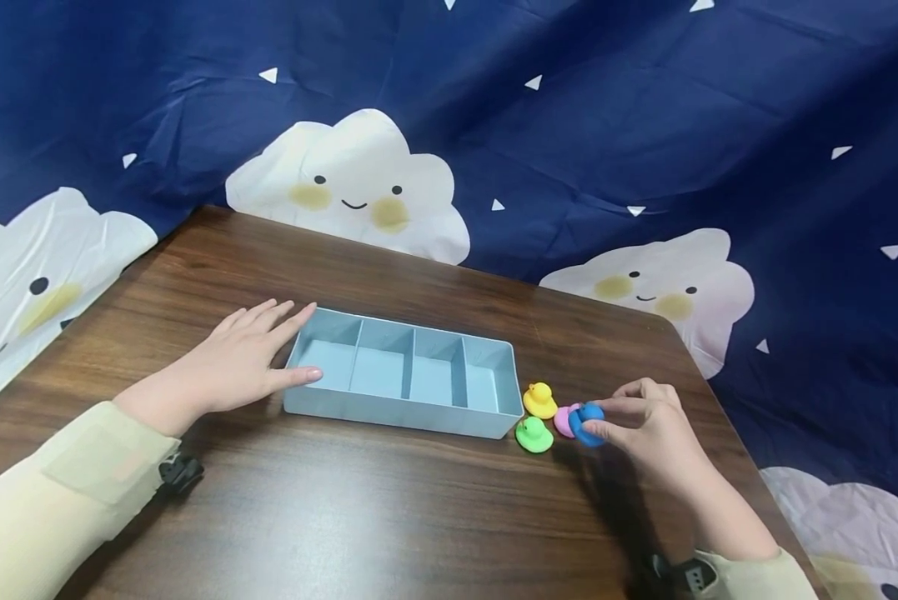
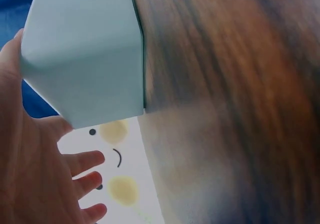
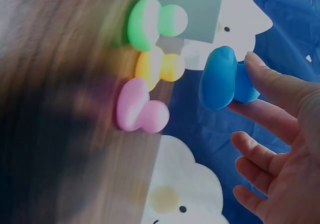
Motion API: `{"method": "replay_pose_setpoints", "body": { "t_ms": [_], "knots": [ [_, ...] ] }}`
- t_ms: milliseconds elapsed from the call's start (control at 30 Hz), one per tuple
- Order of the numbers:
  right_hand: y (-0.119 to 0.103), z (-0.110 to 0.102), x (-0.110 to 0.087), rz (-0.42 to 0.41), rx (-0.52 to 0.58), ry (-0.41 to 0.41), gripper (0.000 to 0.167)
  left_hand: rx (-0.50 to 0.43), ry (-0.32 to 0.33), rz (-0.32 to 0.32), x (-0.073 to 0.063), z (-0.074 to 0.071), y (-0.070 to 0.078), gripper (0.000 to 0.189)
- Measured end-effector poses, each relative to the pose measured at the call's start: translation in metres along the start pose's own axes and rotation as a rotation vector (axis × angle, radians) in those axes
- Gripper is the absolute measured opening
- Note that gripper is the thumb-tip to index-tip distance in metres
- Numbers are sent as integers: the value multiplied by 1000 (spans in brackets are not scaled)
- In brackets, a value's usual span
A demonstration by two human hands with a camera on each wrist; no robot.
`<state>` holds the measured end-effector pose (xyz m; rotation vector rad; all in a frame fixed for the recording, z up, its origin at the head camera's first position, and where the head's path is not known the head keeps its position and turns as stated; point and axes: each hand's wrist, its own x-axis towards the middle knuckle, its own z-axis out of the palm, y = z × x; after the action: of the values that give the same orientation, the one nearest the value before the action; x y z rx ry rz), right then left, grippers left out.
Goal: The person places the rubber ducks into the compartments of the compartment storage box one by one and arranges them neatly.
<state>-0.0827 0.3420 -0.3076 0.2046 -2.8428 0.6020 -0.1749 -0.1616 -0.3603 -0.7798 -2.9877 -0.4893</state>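
My right hand (image 1: 654, 429) pinches a blue rubber duck (image 3: 218, 79) by its head between thumb and index finger, the other fingers loosely bent. In the right wrist view the duck hangs above the table, apart from the others. A pink duck (image 3: 142, 107), a yellow duck (image 1: 540, 401) and a green duck (image 1: 534, 435) sit on the table close by; in the head view the blue one partly covers the pink one. My left hand (image 1: 242, 358) spreads at the left end of a pale blue box (image 1: 396, 412) with four compartments, thumb and index finger touching its rim.
The box's compartments hold nothing visible. A dark brown wooden table (image 1: 306, 508) lies under everything. Behind it hangs a navy cloth (image 1: 494, 108) with smiling white clouds and small triangles. Dark devices are strapped on both wrists.
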Motion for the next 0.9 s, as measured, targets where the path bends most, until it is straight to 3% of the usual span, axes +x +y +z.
{"method": "replay_pose_setpoints", "body": {
  "t_ms": [267,900],
  "knots": [
    [-17,1,11,12,3,-64,36,-10,-3,-7,0,0,-2,98],
    [-57,11,39,-113,17,-117,31,-50,-25,-51,-1,-5,-2,101]
  ]
}}
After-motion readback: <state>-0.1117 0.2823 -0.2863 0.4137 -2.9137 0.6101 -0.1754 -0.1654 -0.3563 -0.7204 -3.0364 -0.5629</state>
